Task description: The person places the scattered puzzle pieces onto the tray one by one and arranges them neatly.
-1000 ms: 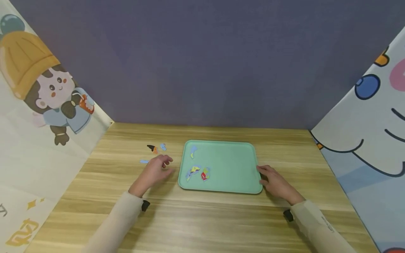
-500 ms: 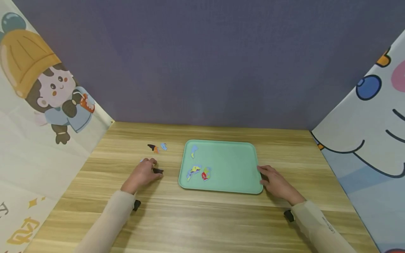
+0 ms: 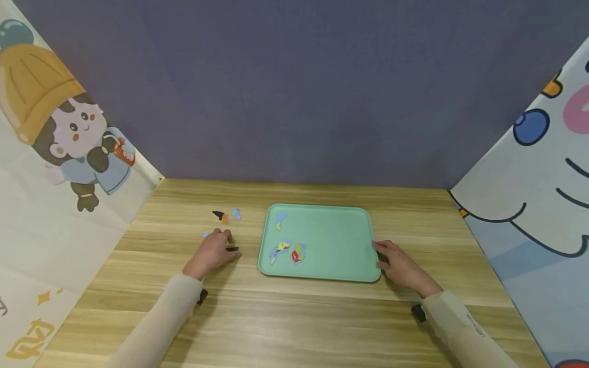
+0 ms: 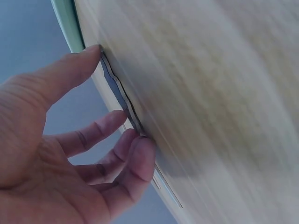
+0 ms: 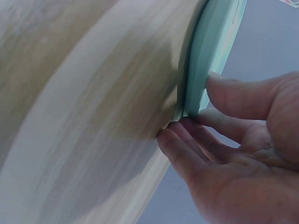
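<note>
Above the wooden table, left of the tray, my left hand (image 3: 210,255) pinches a flat dark puzzle piece (image 4: 117,91), its thumb at one end and fingertips at the other. In the head view only a slim part of that piece (image 3: 232,249) shows. My right hand (image 3: 405,268) touches the right edge of a pale green tray (image 3: 338,243), fingers and thumb loosely spread along its rim. On the tray's left side lie a blue-and-yellow piece (image 3: 281,221), a yellow-and-purple piece (image 3: 280,249) and a red-and-green piece (image 3: 298,254).
Beyond my left hand lie a black-and-orange piece (image 3: 221,216) and a light blue piece (image 3: 236,213). A blue strip (image 3: 205,235) is partly hidden behind the hand. A dark panel (image 3: 303,102) rises at the table's back, with printed cartoon panels on both sides.
My left hand moved left and down from beside the tray and took hold of the dark piece, then shifted slightly right. The right hand stayed at the tray's edge.
</note>
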The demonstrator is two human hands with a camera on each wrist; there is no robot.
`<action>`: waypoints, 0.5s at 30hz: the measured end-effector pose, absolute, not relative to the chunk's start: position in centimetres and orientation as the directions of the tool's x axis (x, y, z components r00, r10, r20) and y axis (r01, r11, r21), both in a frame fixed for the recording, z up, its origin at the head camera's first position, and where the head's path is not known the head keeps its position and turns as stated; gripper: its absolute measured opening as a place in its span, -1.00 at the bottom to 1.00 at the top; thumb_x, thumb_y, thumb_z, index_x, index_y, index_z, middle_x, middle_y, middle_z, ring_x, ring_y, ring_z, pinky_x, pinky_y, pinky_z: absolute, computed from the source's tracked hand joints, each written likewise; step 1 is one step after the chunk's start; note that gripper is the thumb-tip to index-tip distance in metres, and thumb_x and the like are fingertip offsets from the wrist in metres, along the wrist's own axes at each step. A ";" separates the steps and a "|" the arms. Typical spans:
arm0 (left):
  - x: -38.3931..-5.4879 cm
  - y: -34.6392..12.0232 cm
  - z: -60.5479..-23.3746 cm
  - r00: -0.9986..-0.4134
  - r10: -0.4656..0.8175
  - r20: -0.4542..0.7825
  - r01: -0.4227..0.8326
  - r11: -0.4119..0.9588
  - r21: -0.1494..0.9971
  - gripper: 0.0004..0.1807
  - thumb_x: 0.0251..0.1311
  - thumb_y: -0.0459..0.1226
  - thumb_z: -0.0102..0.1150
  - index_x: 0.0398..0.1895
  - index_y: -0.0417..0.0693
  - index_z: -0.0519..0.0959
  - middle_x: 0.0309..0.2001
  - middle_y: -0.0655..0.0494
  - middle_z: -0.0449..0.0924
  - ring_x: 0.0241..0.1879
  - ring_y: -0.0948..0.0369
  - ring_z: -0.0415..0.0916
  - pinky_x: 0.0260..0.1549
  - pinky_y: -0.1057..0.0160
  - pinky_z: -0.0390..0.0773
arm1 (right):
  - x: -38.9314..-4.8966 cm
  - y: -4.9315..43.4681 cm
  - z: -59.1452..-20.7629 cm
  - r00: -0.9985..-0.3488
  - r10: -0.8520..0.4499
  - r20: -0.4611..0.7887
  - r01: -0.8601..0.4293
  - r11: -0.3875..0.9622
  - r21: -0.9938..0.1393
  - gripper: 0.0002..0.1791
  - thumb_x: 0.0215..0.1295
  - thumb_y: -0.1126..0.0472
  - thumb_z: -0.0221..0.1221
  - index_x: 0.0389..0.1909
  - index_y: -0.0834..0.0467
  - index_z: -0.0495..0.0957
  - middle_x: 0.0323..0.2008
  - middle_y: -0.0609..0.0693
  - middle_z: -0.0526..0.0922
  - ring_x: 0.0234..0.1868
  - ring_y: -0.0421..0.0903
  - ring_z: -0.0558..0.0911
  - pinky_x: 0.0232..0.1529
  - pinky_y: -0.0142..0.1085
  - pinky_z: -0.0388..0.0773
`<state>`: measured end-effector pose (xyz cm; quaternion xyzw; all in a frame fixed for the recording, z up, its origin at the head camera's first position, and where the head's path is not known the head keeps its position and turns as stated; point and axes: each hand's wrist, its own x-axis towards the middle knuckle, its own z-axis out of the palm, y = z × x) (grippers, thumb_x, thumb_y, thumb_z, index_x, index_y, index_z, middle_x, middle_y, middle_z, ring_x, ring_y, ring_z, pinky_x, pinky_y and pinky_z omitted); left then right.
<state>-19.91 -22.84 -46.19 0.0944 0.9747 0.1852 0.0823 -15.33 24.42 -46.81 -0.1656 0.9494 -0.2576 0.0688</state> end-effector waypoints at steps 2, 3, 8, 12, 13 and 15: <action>-19.9 -22.7 -46.2 -0.971 0.207 -0.123 0.150 0.919 0.364 -0.48 0.02 -0.06 0.38 -0.11 -0.27 0.51 -0.21 -0.13 0.41 -0.27 0.00 0.42 -0.24 0.01 0.48 | -15.4 24.4 -46.9 -0.936 -0.350 -0.047 -0.278 0.812 -0.512 -0.43 0.28 0.41 0.11 0.27 0.50 0.20 0.18 0.35 0.31 0.21 0.32 0.28 0.14 0.16 0.25; -19.9 -22.7 -46.2 -0.971 0.206 -0.119 0.152 0.921 0.358 -0.49 0.02 -0.06 0.38 -0.11 -0.27 0.51 -0.21 -0.13 0.42 -0.27 0.00 0.42 -0.23 0.01 0.48 | -15.4 24.4 -46.9 -0.936 -0.349 -0.047 -0.277 0.813 -0.513 -0.43 0.28 0.41 0.11 0.27 0.49 0.20 0.18 0.35 0.31 0.21 0.32 0.28 0.14 0.16 0.25; -19.8 -22.2 -46.0 -0.972 0.209 -0.103 0.164 0.927 0.338 -0.54 0.03 -0.08 0.36 -0.17 -0.27 0.53 -0.27 -0.10 0.45 -0.30 -0.01 0.43 -0.26 0.01 0.47 | -15.4 24.5 -46.9 -0.935 -0.353 -0.042 -0.281 0.807 -0.520 -0.42 0.27 0.41 0.12 0.27 0.50 0.20 0.18 0.35 0.31 0.21 0.32 0.28 0.13 0.16 0.26; -20.0 -21.8 -45.8 -0.972 0.212 -0.104 0.167 0.927 0.336 -0.62 0.08 -0.13 0.28 -0.18 -0.27 0.54 -0.27 -0.11 0.50 -0.27 -0.04 0.46 -0.24 0.00 0.48 | -15.4 24.5 -46.9 -0.934 -0.355 -0.034 -0.287 0.805 -0.520 -0.42 0.27 0.42 0.13 0.27 0.50 0.21 0.18 0.35 0.31 0.21 0.32 0.29 0.13 0.15 0.27; -20.1 -21.8 -45.7 -0.971 0.214 -0.106 0.167 0.926 0.339 -0.63 0.10 -0.15 0.26 -0.18 -0.28 0.54 -0.25 -0.12 0.52 -0.25 -0.05 0.47 -0.23 -0.01 0.48 | -15.4 24.5 -46.9 -0.934 -0.355 -0.035 -0.286 0.804 -0.521 -0.42 0.27 0.42 0.13 0.27 0.50 0.21 0.18 0.35 0.31 0.21 0.32 0.29 0.13 0.15 0.27; -20.2 -21.8 -45.5 -0.971 0.213 -0.109 0.162 0.921 0.354 -0.65 0.13 -0.17 0.21 -0.17 -0.29 0.54 -0.22 -0.14 0.56 -0.23 -0.05 0.50 -0.22 -0.01 0.50 | -15.4 24.5 -46.9 -0.935 -0.353 -0.040 -0.281 0.804 -0.524 -0.42 0.27 0.41 0.12 0.27 0.50 0.20 0.18 0.35 0.31 0.21 0.32 0.28 0.13 0.16 0.26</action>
